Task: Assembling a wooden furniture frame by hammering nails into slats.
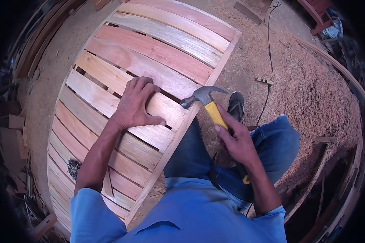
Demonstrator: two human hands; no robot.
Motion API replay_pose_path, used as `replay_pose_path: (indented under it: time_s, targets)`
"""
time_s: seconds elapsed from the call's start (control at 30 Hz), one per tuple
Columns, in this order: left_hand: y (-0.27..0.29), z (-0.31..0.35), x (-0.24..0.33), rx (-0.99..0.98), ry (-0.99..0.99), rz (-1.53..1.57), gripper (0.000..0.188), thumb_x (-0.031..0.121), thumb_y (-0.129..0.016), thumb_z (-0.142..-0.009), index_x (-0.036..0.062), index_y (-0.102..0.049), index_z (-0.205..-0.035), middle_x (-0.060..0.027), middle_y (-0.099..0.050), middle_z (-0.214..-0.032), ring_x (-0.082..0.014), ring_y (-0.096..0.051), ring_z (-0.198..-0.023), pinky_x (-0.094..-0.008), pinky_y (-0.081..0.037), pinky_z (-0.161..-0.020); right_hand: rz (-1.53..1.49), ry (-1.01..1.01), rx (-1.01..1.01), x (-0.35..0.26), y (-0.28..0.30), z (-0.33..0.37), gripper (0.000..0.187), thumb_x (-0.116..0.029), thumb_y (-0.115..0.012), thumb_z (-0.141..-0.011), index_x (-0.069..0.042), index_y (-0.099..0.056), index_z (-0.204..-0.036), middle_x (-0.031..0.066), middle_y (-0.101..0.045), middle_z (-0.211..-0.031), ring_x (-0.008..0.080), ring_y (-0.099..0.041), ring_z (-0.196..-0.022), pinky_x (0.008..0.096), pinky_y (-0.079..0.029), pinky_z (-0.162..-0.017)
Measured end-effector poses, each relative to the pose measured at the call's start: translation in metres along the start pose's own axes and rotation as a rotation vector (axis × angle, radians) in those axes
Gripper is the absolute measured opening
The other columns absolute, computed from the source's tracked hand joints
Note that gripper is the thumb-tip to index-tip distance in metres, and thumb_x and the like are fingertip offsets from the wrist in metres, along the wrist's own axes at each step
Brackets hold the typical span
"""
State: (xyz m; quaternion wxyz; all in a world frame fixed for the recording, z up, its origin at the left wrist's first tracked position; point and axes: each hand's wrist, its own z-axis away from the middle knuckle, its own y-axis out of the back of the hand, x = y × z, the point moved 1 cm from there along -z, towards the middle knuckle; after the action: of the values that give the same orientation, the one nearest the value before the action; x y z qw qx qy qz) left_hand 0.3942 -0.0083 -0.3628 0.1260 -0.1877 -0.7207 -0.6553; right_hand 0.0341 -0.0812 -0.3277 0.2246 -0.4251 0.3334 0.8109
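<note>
A wooden slatted panel (158, 65) lies in front of me, its pale and reddish slats set side by side on a frame. My left hand (138, 104) spans one pale slat (166, 108), fingers bent at its far edge and thumb at its near edge. In my right hand (236, 135) is a claw hammer (215, 114) with a yellow and black handle, gripped partway along. Its striking face is over the slat's right end, by the frame rail (192, 113); whether it touches the wood I cannot tell.
A clump of dark nails (73, 167) lies on the panel near my left forearm. Wood shavings (308, 93) cover the ground at right, where a power cord (268, 52) runs to a connector (265, 81). Boards (40, 40) lie along the far left, and a red wooden piece (318, 14) stands back right.
</note>
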Motion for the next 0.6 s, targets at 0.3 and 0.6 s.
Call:
replay_pose_path:
  time_s: [0.3, 0.6]
  targets:
    - [-0.002, 0.003, -0.004, 0.024, 0.018, 0.029, 0.098, 0.067, -0.1, -0.061, 0.0087, -0.068, -0.132, -0.0198, -0.058, -0.142, -0.0446, -0.051, -0.141, -0.0567, -0.039, -0.124, 0.41, 0.384, 0.206, -0.022, -0.017, 0.028, 0.068, -0.01, -0.075, -0.106, -0.014, -0.054, -0.171, 0.0241, -0.079, -0.127, 0.0352, -0.079, -0.089, 0.0381, -0.062, -0.086]
    - [0.0, 0.011, -0.007, 0.037, 0.006, 0.047, 0.099, 0.067, -0.098, -0.061, 0.0079, -0.068, -0.134, -0.0193, -0.059, -0.145, -0.0437, -0.051, -0.142, -0.0538, -0.039, -0.126, 0.52, 0.808, 0.469, -0.074, -0.012, 0.079, 0.064, -0.003, -0.072, -0.107, 0.001, -0.051, -0.167, 0.0211, -0.082, -0.109, 0.0282, -0.082, -0.085, 0.0371, -0.063, -0.074]
